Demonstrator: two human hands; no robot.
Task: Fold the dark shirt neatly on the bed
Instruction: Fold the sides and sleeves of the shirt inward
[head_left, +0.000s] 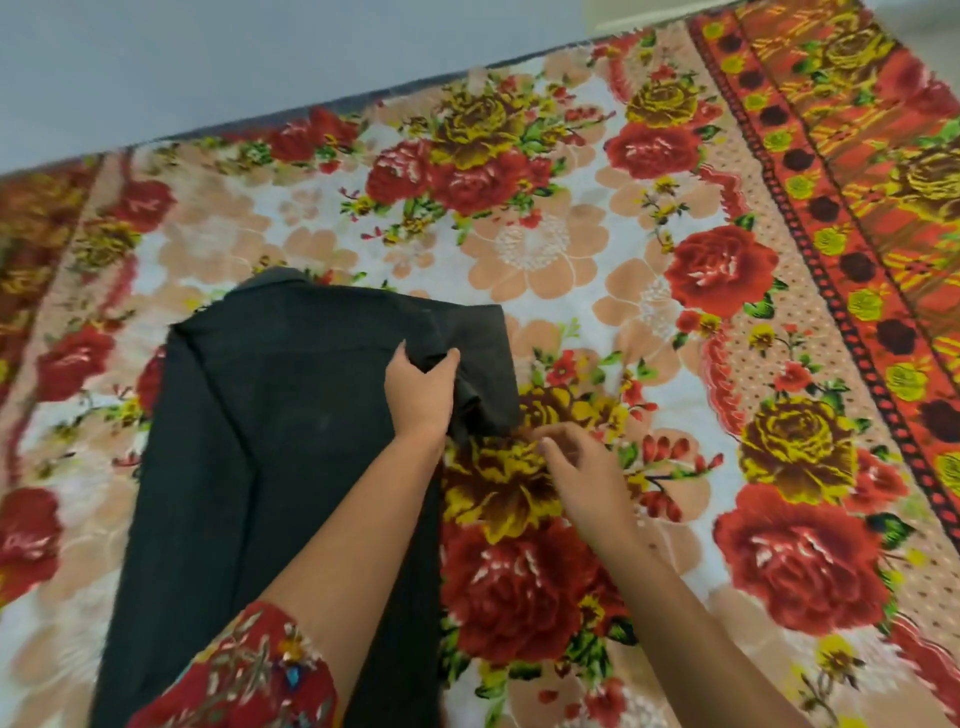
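The dark shirt (270, 441) lies flat on the bed, collar pointing away from me, its left side folded inward along a long crease. Its right sleeve (483, 364) sticks out to the right over the bedspread. My left hand (421, 387) pinches a fold of cloth where that sleeve joins the body. My right hand (576, 467) hovers just below the sleeve's end, fingers bent and apart; whether its fingertips touch the sleeve hem I cannot tell.
A floral bedspread (649, 249) in red, yellow and peach covers the whole bed. The bed's far edge (322, 104) meets a pale floor. A red patterned sleeve (244, 675) covers my left upper arm.
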